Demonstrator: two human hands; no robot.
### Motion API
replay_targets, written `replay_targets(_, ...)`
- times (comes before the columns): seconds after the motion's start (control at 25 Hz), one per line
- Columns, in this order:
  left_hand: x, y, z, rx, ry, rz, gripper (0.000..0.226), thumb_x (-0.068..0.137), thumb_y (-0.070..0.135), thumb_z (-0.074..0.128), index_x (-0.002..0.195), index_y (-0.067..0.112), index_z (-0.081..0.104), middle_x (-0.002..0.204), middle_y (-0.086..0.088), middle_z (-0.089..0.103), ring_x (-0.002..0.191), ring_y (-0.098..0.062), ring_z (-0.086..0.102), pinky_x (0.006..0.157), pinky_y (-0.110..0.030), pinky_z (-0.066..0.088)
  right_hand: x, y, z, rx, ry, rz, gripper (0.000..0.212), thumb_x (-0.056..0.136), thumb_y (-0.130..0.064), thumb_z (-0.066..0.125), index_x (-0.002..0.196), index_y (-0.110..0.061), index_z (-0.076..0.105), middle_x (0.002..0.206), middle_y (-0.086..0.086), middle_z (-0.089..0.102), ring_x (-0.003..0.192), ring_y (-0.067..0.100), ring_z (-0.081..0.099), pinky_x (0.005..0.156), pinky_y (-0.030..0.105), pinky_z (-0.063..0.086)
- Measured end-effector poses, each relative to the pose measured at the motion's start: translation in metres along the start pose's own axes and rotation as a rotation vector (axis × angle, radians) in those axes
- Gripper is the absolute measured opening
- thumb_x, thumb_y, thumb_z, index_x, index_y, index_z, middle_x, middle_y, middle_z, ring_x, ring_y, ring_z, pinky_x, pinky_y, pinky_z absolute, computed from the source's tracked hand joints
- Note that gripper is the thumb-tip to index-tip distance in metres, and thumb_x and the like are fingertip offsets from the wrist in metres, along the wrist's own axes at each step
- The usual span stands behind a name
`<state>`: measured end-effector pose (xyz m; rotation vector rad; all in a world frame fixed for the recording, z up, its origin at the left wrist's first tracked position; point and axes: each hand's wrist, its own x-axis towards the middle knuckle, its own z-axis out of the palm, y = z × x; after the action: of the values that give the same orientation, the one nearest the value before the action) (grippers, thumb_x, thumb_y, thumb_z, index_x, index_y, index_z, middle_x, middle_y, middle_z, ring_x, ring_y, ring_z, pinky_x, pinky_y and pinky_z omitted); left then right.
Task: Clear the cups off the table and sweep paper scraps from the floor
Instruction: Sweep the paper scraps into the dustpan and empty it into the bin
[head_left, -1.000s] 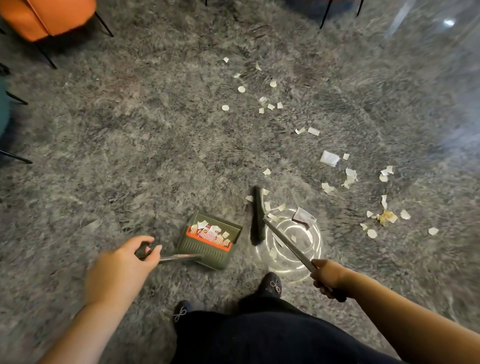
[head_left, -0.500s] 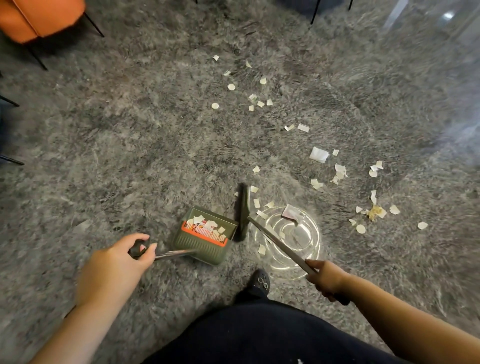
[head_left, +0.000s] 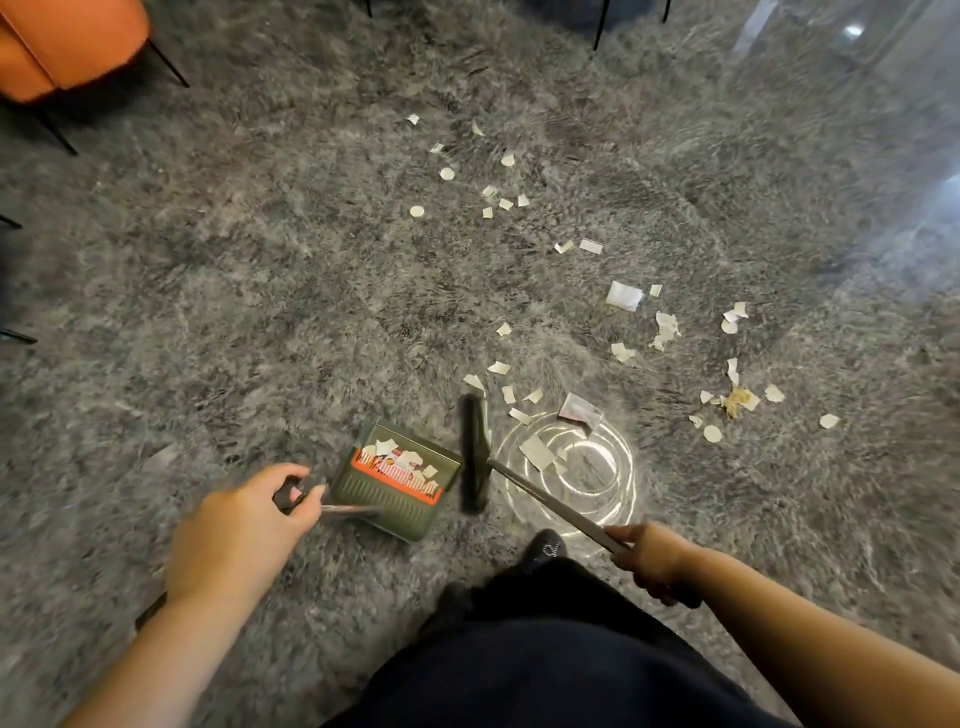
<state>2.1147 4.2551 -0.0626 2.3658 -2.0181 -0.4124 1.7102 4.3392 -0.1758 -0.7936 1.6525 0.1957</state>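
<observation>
Fingers of the left hand (head_left: 236, 540) curl round the dark grip of the dustpan (head_left: 397, 480), which sits on the grey rug (head_left: 234, 312) with a few paper scraps (head_left: 623, 296) already in it. Right hand (head_left: 652, 561) grips the broom (head_left: 475, 457) by its metal pole; the blurred head seems to rest just beside the pan's mouth. More scraps lie scattered ahead and to the right, some near the bristles. An orange chair (head_left: 62, 41) stands far left.

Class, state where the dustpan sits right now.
The dustpan lies on the grey carpet low in the head view, left of the broom head, its handle held by the left hand.
</observation>
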Motion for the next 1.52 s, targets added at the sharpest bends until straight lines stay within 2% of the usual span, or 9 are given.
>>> replay_targets(0.08, -0.009, -0.002, 0.005, -0.017, -0.009, -0.048, 0.021, 0.079, 0.053, 0.068, 0.096, 0.04, 0.068, 0.041, 0.012, 0.05, 0.038, -0.01, 0.048, 0.037, -0.018, 0.031, 0.005, 0.008, -0.009, -0.039, 0.009, 0.017, 0.037, 0.094, -0.009, 0.046, 0.128, -0.02, 0.055, 0.058, 0.003, 0.036, 0.033, 0.01, 0.03, 0.037, 0.02, 0.028)
replay_targets(0.28, -0.025, 0.034, 0.02, -0.073, 0.041, -0.069, 0.018, 0.074, 0.048, 0.074, 0.088, 0.038, 0.07, 0.039, 0.018, 0.041, 0.036, -0.01, 0.045, 0.037, -0.018, 0.037, 0.022, 0.021, -0.065, -0.088, 0.069, 0.015, 0.042, 0.095, -0.015, 0.048, 0.129, -0.038, 0.054, 0.055, 0.005, 0.042, 0.036, 0.015, 0.034, 0.037, 0.02, 0.031)
replay_targets(0.52, -0.023, 0.12, 0.042, -0.044, 0.032, -0.16, 0.023, 0.074, 0.047, 0.075, 0.093, 0.034, 0.072, 0.046, 0.0, 0.053, 0.046, -0.029, 0.057, 0.047, -0.029, 0.049, 0.048, 0.019, -0.168, -0.21, 0.108, 0.013, 0.038, 0.095, -0.013, 0.049, 0.127, -0.031, 0.058, 0.059, 0.006, 0.045, 0.037, 0.014, 0.038, 0.039, 0.023, 0.035)
replay_targets(0.72, -0.019, 0.183, 0.046, -0.114, 0.059, -0.206, 0.02, 0.075, 0.041, 0.077, 0.091, 0.03, 0.073, 0.035, 0.011, 0.039, 0.03, -0.013, 0.04, 0.036, -0.016, 0.03, 0.071, 0.005, -0.254, -0.353, 0.119, -0.031, 0.031, 0.095, -0.015, 0.05, 0.124, -0.021, 0.06, 0.06, 0.006, 0.049, 0.039, 0.017, 0.045, 0.039, 0.025, 0.041)
replay_targets(0.88, -0.019, 0.219, 0.044, -0.156, 0.089, -0.184, 0.021, 0.066, 0.031, 0.087, 0.082, 0.025, 0.075, 0.035, 0.019, 0.021, 0.028, -0.007, 0.025, 0.04, -0.01, 0.021, 0.081, -0.005, -0.295, -0.39, 0.146, -0.038, 0.012, 0.095, -0.018, 0.052, 0.107, -0.019, 0.052, 0.058, 0.006, 0.05, 0.039, 0.019, 0.047, 0.039, 0.023, 0.039)
replay_targets(0.96, -0.017, 0.23, 0.045, -0.183, 0.095, -0.204, 0.023, 0.063, 0.03, 0.088, 0.08, 0.025, 0.075, 0.038, 0.021, 0.019, 0.03, -0.008, 0.023, 0.042, -0.01, 0.023, 0.08, -0.003, -0.305, -0.402, 0.13, -0.053, 0.015, 0.094, -0.019, 0.052, 0.106, -0.011, 0.058, 0.058, 0.007, 0.05, 0.043, 0.021, 0.048, 0.042, 0.026, 0.041)
replay_targets(1.24, -0.014, 0.23, 0.044, -0.132, 0.068, -0.269, 0.019, 0.074, 0.042, 0.078, 0.088, 0.032, 0.072, 0.037, 0.013, 0.042, 0.034, -0.01, 0.043, 0.035, -0.019, 0.034, 0.077, -0.001, -0.282, -0.212, 0.044, -0.157, 0.047, 0.094, -0.022, 0.054, 0.139, -0.034, 0.046, 0.06, 0.004, 0.047, 0.038, 0.014, 0.04, 0.038, 0.021, 0.037)
replay_targets(1.4, -0.016, 0.227, 0.033, -0.096, 0.096, -0.295, 0.022, 0.072, 0.035, 0.082, 0.09, 0.025, 0.075, 0.046, -0.001, 0.057, 0.042, -0.027, 0.055, 0.044, -0.029, 0.045, 0.1, -0.035, -0.256, -0.219, -0.065, -0.184, 0.042, 0.095, -0.022, 0.054, 0.134, -0.034, 0.049, 0.059, 0.006, 0.046, 0.035, 0.014, 0.038, 0.04, 0.023, 0.034)
replay_targets(1.52, -0.02, 0.225, 0.03, -0.063, 0.074, -0.256, 0.023, 0.07, 0.031, 0.084, 0.089, 0.022, 0.077, 0.044, -0.004, 0.056, 0.04, -0.027, 0.052, 0.042, -0.027, 0.041, 0.119, -0.057, -0.232, -0.253, -0.126, -0.177, 0.031, 0.095, -0.023, 0.054, 0.126, -0.023, 0.056, 0.058, 0.007, 0.045, 0.038, 0.018, 0.036, 0.043, 0.025, 0.033)
